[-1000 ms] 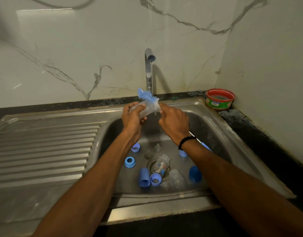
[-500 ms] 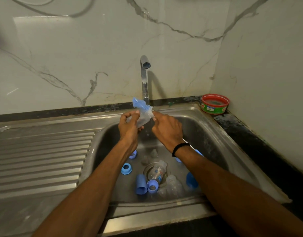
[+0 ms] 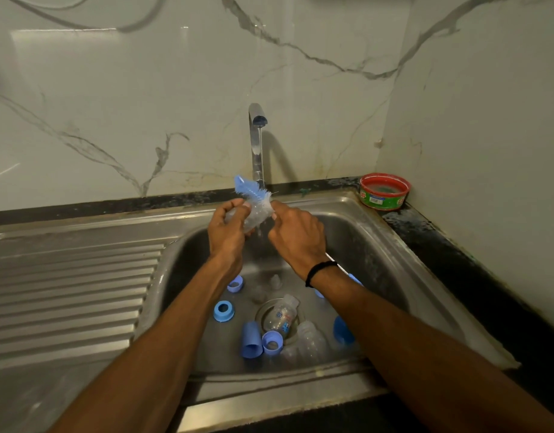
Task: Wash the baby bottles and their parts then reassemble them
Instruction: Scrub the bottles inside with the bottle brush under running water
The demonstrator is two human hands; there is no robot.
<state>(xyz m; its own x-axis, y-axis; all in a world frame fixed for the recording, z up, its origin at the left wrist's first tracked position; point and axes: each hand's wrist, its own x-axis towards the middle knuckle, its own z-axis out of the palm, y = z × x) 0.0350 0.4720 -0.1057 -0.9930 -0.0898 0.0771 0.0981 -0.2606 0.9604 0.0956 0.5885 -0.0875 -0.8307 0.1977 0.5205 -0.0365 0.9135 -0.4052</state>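
Note:
Under the tap, my left hand (image 3: 227,232) grips a clear baby bottle (image 3: 253,217) held tilted over the sink basin (image 3: 378,254). My right hand (image 3: 296,235) grips the handle of a bottle brush (image 3: 249,190). Its blue and white bristles stick out past the top of the bottle. The handle end shows behind my right wrist. On the basin floor lie two more clear bottles (image 3: 282,314) (image 3: 310,339), blue screw rings (image 3: 223,310) (image 3: 272,342) (image 3: 235,284), blue caps (image 3: 250,339) (image 3: 342,332) and clear teats (image 3: 275,281).
The steel tap (image 3: 256,142) runs a thin stream of water onto the bottle. A red and green soap tub (image 3: 384,191) stands on the dark counter in the back right corner. The ribbed draining board (image 3: 69,292) lies to the left of the basin.
The view has tilted, so hands and sink sit lower in the frame. Both hands keep the bottle and brush together under the tap, with hardly any shift.

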